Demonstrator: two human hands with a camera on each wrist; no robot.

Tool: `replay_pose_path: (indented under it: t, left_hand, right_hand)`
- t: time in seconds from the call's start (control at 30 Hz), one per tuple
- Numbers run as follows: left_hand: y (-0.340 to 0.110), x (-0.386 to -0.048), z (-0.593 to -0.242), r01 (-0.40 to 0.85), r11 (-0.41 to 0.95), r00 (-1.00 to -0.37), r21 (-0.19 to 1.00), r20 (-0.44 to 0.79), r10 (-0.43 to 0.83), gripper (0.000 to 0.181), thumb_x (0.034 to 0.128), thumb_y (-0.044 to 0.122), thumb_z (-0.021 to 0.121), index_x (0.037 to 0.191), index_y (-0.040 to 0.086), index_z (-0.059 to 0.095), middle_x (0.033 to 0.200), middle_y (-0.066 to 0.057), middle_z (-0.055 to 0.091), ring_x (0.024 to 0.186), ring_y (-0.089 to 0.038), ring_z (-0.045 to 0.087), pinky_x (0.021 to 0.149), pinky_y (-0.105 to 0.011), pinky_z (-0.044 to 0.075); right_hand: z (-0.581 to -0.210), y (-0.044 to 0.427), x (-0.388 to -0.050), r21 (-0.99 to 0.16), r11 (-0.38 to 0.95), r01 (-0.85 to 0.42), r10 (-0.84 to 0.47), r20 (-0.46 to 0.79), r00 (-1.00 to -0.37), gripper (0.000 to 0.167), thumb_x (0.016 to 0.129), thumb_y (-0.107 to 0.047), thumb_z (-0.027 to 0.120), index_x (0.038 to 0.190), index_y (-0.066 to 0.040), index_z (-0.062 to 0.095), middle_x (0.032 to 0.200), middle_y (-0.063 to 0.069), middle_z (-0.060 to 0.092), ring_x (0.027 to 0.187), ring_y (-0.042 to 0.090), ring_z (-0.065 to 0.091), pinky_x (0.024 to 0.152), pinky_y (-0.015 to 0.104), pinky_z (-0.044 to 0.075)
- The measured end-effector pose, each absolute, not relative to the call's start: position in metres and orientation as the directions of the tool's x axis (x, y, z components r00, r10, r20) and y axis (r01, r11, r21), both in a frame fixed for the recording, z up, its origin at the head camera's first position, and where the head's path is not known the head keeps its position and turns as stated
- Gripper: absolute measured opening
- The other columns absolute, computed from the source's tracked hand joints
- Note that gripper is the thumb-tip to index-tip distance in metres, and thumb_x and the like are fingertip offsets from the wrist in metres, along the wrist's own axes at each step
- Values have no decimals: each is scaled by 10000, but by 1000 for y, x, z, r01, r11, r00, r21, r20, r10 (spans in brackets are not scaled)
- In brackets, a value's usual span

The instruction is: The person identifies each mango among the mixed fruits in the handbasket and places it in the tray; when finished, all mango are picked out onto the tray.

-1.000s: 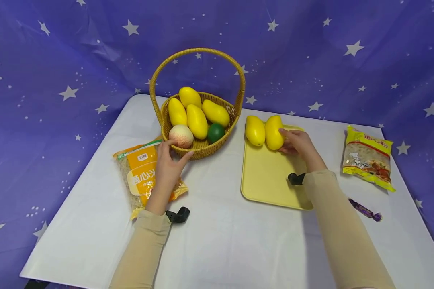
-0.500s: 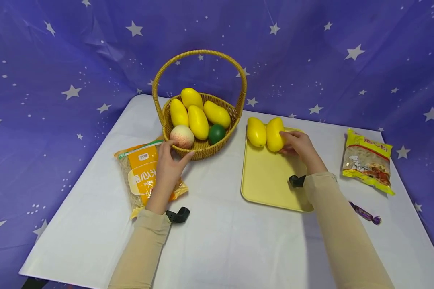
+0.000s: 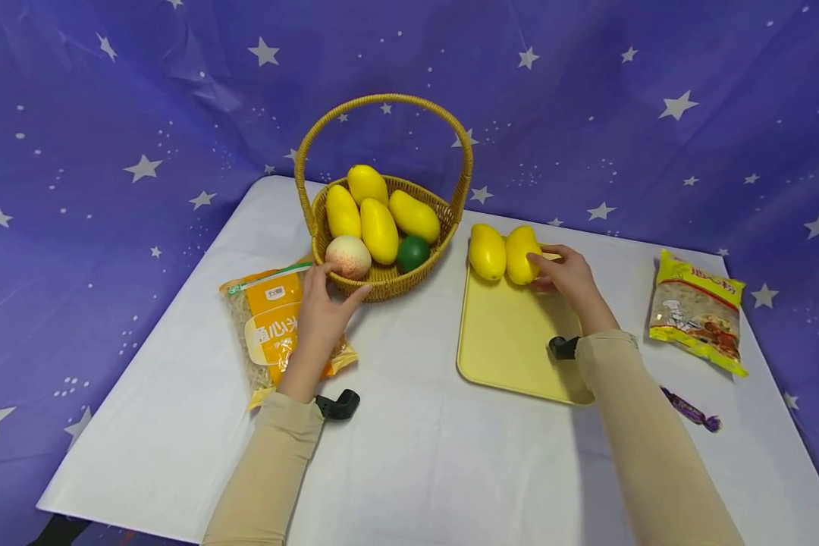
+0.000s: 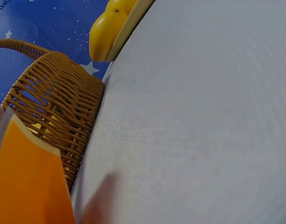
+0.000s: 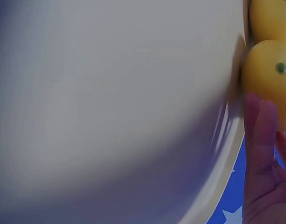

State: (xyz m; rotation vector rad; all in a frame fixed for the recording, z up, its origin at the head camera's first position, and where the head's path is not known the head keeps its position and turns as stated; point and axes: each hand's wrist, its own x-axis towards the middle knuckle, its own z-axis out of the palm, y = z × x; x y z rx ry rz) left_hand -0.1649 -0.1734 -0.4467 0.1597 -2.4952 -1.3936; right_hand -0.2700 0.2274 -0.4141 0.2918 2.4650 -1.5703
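R hand (image 3: 566, 279), the nearer one, touches mango (image 3: 522, 255) just L of its fingertips, long axis approx. near-to-far, at tray's (image 3: 512, 349) far edge, can't tell if gripped, w/ L hand (image 3: 324, 311), thumb spread wide, at basket (image 3: 389, 289) rim just ahead

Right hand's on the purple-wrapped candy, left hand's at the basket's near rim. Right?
Not the candy: the right hand touches the right one of two yellow mangoes at the tray's far end, as the head view shows. The left hand is at the basket's near rim, as stated.
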Motion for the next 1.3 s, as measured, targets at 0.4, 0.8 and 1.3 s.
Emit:
replay_pose_path:
  t: [0.4,0.8,1.3]
  left_hand:
    - [-174,-164,-448,29,524,-959,851,172,-227,731,800,610,677,1302,138,433,1391,-98,350,1270,-267,383,1056,-428,332]
    - [-176,-165,-445,27,529,-956,848,176,-233,721,791,620,680,1293,156,452,1427,-80,342,1360,-265,309,1077,-431,310]
    - [-172,-165,-445,-19,539,-956,842,142,-256,727,788,618,686,1300,154,456,1492,-92,301,1430,-270,187,1108,-426,269]
  right_hand:
    - [-406,229,-268,-759,628,172,37,-191,-981,779,871,-527,648,1448,-71,393,1196,206,544,875,331,664,799,396,544]
    - [-369,190,-259,-553,822,-133,-79,120,-990,653,895,-480,627,1403,-99,474,1236,213,585,994,385,619,816,506,496]
    - [-354,62,-263,-676,663,-320,-343,105,-933,655,849,-442,717,1411,-213,471,1199,111,601,961,242,612,795,399,517]
